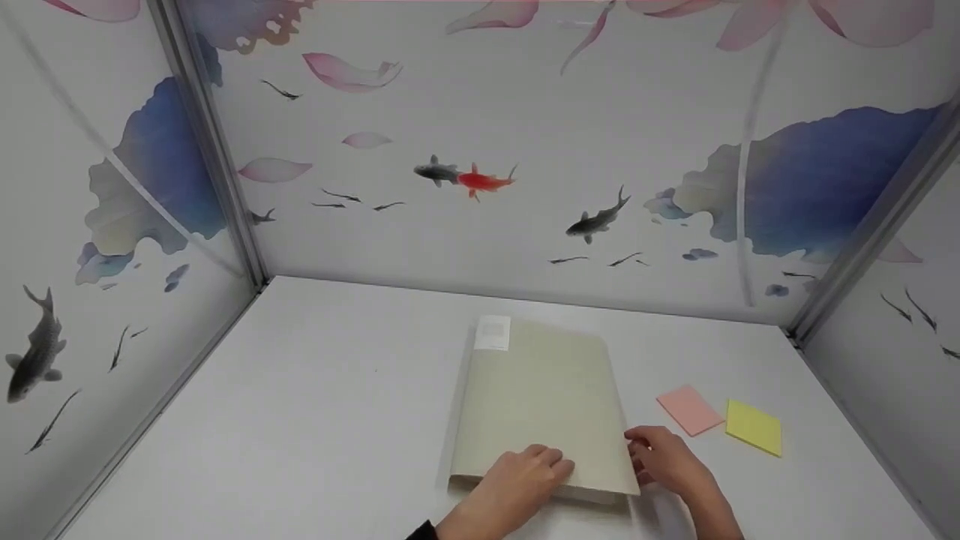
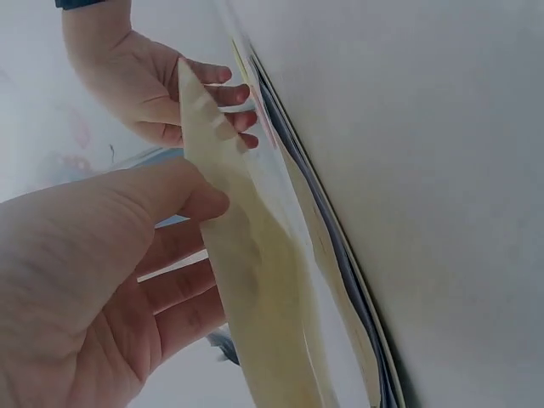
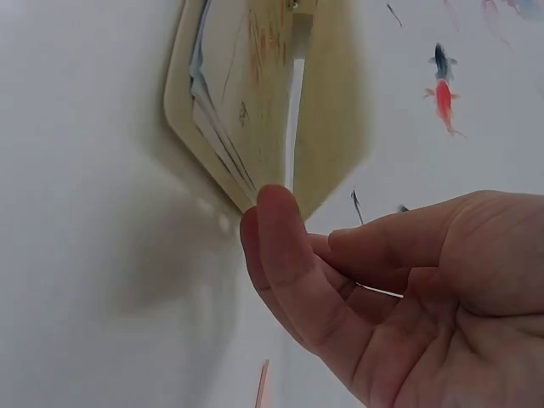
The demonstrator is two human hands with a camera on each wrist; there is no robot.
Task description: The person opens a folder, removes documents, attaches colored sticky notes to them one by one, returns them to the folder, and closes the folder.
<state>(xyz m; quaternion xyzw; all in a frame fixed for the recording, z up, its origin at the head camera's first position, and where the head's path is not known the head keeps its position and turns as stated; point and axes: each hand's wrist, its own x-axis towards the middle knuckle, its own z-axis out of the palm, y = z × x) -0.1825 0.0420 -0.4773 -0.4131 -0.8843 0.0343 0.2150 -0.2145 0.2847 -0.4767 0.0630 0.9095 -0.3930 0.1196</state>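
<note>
A pale greenish-beige file folder (image 1: pixel 540 405) with a white label (image 1: pixel 493 333) lies on the table, loose papers (image 3: pixel 225 119) inside it. My left hand (image 1: pixel 517 484) holds the cover (image 2: pixel 255 280) at its near edge: the thumb is on the inner face, the fingers on the outside. That cover stands lifted off the papers in both wrist views. My right hand (image 1: pixel 671 461) is at the near right corner, its fingertips touching the folder there. Its fingers (image 2: pixel 229 95) reach in beside the papers and look fairly straight; its thumb is outside the cover.
Right of the folder lie a pink sticky-note pad (image 1: pixel 690 410) and a yellow one (image 1: pixel 753 427). White panels (image 1: pixel 525 247) printed with fish and petals enclose the white table (image 1: pixel 315 420) at the back and both sides, joined by metal posts (image 1: pixel 217 142).
</note>
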